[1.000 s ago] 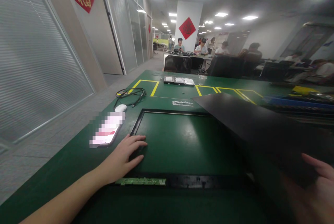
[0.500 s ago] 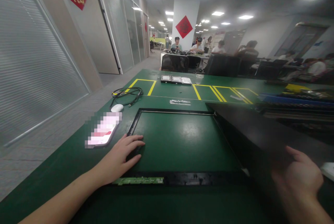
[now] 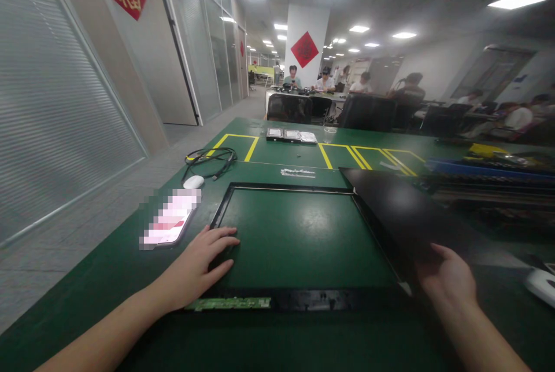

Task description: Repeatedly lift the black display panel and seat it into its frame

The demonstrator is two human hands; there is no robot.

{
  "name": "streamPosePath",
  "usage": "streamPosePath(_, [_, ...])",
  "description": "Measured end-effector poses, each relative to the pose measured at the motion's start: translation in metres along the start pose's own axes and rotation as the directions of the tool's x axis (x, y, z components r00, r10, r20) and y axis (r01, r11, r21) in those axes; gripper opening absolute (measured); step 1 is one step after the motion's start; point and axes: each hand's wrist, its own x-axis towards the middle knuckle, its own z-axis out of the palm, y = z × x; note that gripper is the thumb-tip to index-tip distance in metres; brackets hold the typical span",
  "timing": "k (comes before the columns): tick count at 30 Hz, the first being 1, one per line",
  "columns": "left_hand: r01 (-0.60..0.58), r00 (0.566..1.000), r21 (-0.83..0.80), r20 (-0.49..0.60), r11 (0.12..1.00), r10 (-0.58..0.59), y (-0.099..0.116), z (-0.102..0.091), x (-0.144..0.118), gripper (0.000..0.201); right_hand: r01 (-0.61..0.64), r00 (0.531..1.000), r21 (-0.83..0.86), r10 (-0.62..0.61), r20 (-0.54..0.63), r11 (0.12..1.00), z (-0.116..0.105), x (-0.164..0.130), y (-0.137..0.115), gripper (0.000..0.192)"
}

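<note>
A black rectangular monitor bezel (image 3: 299,189) lies on the green table, with a narrow green circuit board (image 3: 229,303) along its front bar. My left hand (image 3: 212,253) rests across the bezel's left side, its fingers stretched out and apart. On the right, my right hand (image 3: 448,279) grips the lower right part of a dark flat screen panel (image 3: 390,201). The panel is tilted, its left edge down along the bezel's right side. Some of the right fingers are hidden behind or blurred against the panel.
Left of the bezel are a phone (image 3: 171,221), a white mouse (image 3: 193,182) and a coiled black cable (image 3: 212,161). Hard drives (image 3: 291,136) sit at the back. A white object (image 3: 541,287) lies far right, near a blue-edged dark stack (image 3: 468,172). People sit beyond.
My right hand has moved left with the screen panel, whose right side has swung in toward the bezel. My left hand has stayed on the bezel.
</note>
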Motion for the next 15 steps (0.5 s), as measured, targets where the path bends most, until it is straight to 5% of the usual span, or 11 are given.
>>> streamPosePath(15, [-0.030,0.998,0.037,0.047,0.999,0.028,-0.0039,-0.0023,0.0010,0.035,-0.110,0.990,0.032,0.112,-0.082,0.993,0.0054,-0.0032,-0.0023,0.020])
